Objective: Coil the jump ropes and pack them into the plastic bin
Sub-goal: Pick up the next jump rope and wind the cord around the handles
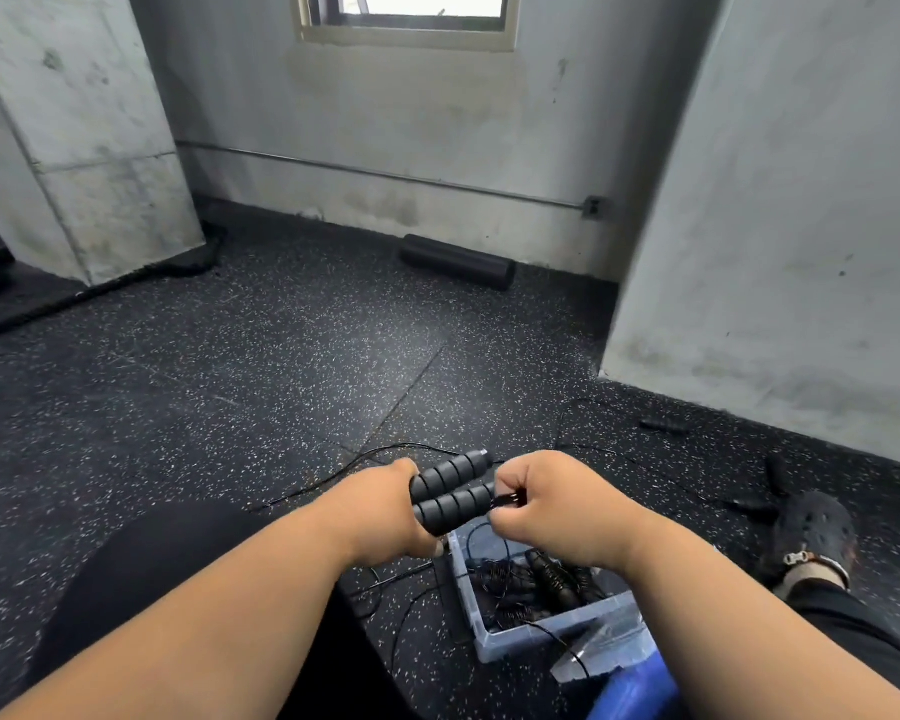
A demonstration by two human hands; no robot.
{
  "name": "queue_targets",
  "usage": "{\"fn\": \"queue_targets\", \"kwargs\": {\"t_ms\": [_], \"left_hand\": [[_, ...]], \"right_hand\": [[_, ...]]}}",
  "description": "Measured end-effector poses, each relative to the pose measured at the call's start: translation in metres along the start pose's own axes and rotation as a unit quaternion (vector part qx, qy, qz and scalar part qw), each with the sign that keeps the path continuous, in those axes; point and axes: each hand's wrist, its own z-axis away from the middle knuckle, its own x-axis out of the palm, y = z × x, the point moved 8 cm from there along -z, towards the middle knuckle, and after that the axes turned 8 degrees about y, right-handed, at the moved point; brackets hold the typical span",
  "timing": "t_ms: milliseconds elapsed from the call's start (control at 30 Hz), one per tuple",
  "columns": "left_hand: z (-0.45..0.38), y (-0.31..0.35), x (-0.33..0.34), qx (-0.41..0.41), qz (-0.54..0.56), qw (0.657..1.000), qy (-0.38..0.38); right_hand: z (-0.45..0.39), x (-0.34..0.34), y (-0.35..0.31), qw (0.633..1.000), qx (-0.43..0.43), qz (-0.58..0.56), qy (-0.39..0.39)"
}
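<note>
Two black foam jump rope handles (450, 493) are lying side by side in the left hand (385, 504), which is gripping them above the clear plastic bin (536, 631). The right hand (552, 504) is pinching thin black cord (507, 500) at their ends. Coiled ropes (541, 579) are filling the bin on speckled black rubber floor (230, 356), beside grey concrete walls (780, 200). No writing is readable.

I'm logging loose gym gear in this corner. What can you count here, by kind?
Black ribbed foam jump-rope handles gripped in the left hand: 2
Clear plastic bin: 1
Black foam roller cylinder by the wall: 1
Total: 4; ropes in the bin too tangled to count.
</note>
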Motion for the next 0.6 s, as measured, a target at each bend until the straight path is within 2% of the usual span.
{"fn": "queue_targets", "kwargs": {"t_ms": [67, 167, 233, 333, 400, 467, 533, 600], "left_hand": [[0.000, 0.008, 0.009, 0.019, -0.049, 0.999, -0.013], [0.010, 0.033, 0.022, 0.114, -0.097, 0.988, -0.044], [0.022, 0.053, 0.025, 0.179, -0.081, 0.979, -0.056], [0.037, 0.070, 0.016, 0.231, 0.008, 0.972, -0.039], [0.041, 0.069, 0.005, 0.217, 0.149, 0.964, -0.036], [0.040, 0.059, -0.007, 0.168, 0.266, 0.949, -0.017], [0.035, 0.047, -0.018, 0.121, 0.331, 0.936, 0.013], [0.030, 0.039, -0.022, 0.085, 0.377, 0.922, 0.030]], "right_hand": [[0.004, 0.002, -0.025, 0.993, -0.067, 0.091, -0.040], [0.002, -0.005, -0.046, 0.980, -0.126, 0.154, -0.025], [-0.007, -0.011, -0.047, 0.987, -0.114, 0.105, -0.036], [-0.025, -0.022, -0.028, 0.997, -0.055, -0.051, -0.035], [-0.029, -0.028, -0.006, 0.988, -0.008, -0.152, -0.020], [-0.023, -0.018, 0.015, 0.965, 0.041, -0.259, -0.027], [-0.015, -0.002, 0.028, 0.973, 0.058, -0.223, -0.021], [-0.012, 0.021, 0.029, 0.994, 0.038, -0.095, -0.025]]}}
